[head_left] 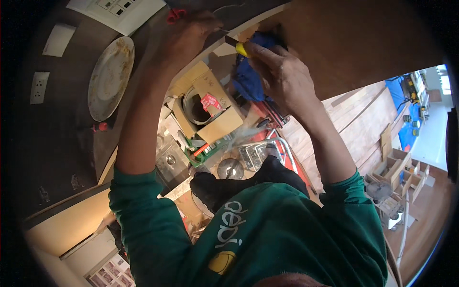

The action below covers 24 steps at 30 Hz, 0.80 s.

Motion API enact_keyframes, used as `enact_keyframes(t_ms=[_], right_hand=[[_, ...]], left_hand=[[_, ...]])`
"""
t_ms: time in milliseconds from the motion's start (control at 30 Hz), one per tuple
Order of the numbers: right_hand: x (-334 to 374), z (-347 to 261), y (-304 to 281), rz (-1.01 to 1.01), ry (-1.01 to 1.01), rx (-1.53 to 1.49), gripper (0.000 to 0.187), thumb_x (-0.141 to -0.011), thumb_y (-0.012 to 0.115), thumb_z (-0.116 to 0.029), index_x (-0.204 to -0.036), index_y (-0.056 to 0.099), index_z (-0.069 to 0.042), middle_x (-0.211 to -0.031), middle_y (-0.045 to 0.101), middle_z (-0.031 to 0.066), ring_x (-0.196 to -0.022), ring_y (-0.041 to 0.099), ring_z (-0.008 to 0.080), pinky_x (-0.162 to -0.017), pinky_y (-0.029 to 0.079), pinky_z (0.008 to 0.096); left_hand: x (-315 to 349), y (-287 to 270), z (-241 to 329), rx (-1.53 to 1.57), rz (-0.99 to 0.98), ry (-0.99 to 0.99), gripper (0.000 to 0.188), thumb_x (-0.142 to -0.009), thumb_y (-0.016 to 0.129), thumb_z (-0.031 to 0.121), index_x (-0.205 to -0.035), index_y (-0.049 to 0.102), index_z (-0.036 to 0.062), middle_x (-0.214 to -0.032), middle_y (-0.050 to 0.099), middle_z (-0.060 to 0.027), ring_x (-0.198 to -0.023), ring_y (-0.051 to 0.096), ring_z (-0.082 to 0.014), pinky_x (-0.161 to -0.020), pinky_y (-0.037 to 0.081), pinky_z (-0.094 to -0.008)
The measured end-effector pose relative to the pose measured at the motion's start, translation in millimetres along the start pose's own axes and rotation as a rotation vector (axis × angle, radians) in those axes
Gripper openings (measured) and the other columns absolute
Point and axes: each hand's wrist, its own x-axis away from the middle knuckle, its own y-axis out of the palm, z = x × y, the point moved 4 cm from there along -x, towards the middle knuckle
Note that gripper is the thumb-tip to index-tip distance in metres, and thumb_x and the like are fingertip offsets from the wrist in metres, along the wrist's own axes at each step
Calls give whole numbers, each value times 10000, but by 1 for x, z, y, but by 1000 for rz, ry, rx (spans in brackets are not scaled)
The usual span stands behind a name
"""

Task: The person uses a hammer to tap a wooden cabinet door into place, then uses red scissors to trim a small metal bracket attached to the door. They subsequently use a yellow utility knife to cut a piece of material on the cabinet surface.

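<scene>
My right hand [282,71] is closed around a hand tool with a yellow-and-black handle [241,49]. Its slim working end points up and left, toward my left hand, and its exact kind is not clear. My left hand [198,31] reaches over the edge of a dark panel [62,148], fingers curled together at that edge. Whatever they pinch is too dim to make out. Just beyond it lies a red-handled item [176,16], and a thin wire [229,6] curves away above the fingers.
A stained white oval plate [111,79], a red-handled tool [100,126] and a white outlet plate [39,88] are on the dark panel. Below are an open cardboard box [222,125], a blue cloth item [248,79], a green tray [205,152] and a metal stepladder [287,150]. Wooden compartments [401,167] stand right.
</scene>
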Motion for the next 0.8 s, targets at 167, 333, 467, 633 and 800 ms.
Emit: enact_keyframes(t_ms=[167,333,467,633,800], right_hand=[[-10,-13,3,-15,12,15,318,-920,546,-232,-1223,640,-207,-916,651,185,-791,668,371,-683,531,449],[-15,-12,-4,16,56,83,283,-926,593,-224,-1195,679,-209,-815,667,180,-756,664,369,-653,535,448],[-18,-7,-2,-8,33,107,305,-940,539,-273,-1217,660,-230,-791,684,189,-736,682,357,-649,544,464],[-20,-3,-1,-19,70,118,292,-931,585,-247,-1205,680,-209,-780,675,189,-716,663,370,-650,536,459],[-30,-2,0,-3,-12,127,271,-933,598,-226,-1186,694,-205,-772,672,186,-718,659,369,-659,534,454]], left_hand=[[-3,9,-17,-231,80,230,206,-899,585,122,-1080,671,76,-1075,662,-135,-1032,639,-342,-865,516,-404],[-19,20,-13,-343,-138,73,271,-953,470,191,-1153,585,50,-1244,541,-205,-1241,497,-361,-1032,398,-470],[-22,29,-30,-296,-71,137,331,-873,520,40,-1188,600,99,-1296,574,-167,-1183,558,-371,-1001,457,-452],[-28,30,-30,-184,-171,95,278,-903,513,97,-1164,606,93,-1270,590,-167,-1187,560,-373,-1002,453,-456],[-38,37,-41,-302,-30,191,262,-944,481,142,-1161,618,88,-1269,600,-185,-1174,571,-381,-976,464,-470]])
